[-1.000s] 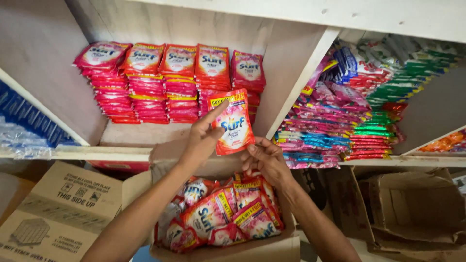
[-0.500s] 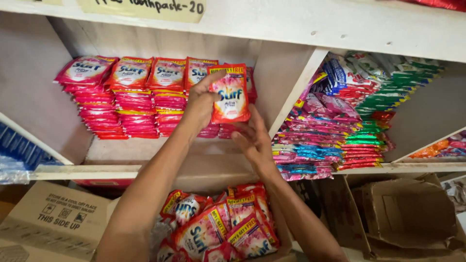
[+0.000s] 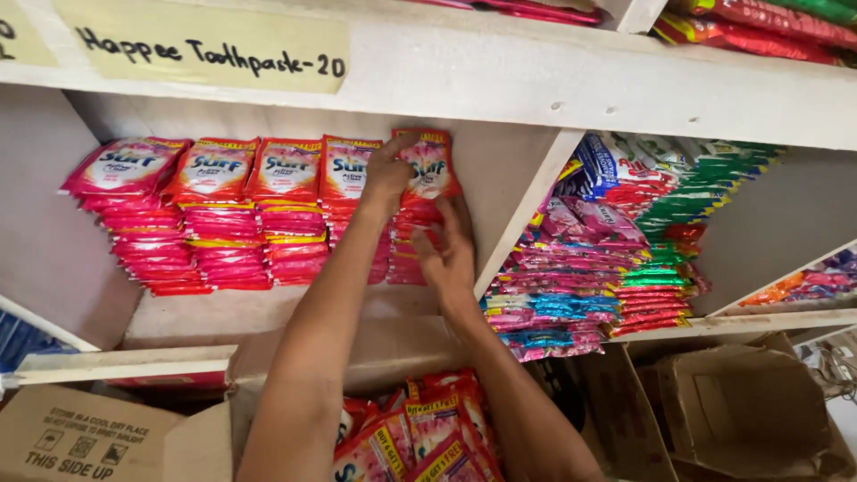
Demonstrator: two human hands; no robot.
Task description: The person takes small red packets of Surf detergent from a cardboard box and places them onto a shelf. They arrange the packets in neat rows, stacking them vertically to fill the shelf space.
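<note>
A red sachet point(image 3: 427, 166) sits at the top of the rightmost stack in the shelf point(image 3: 500, 192) compartment, pinched along its left edge by the left hand point(image 3: 389, 172), whose fingers are curled closed on it. The right hand point(image 3: 449, 252) lies open and flat against the front of the same stack, below the sachet, gripping nothing. To seat the sachet well, it should probably lie flat and square with the packets under it while the open hand steadies the stack front. Five stacks point(image 3: 223, 214) of red and pink sachets stand side by side in this compartment. One cardboard box point(image 3: 420, 442) below, between the forearms, holds more sachets; an exact count is not possible. A neighbouring compartment holds mixed coloured packets point(image 3: 607, 259). A second box point(image 3: 750, 411) sits lower right.
</note>
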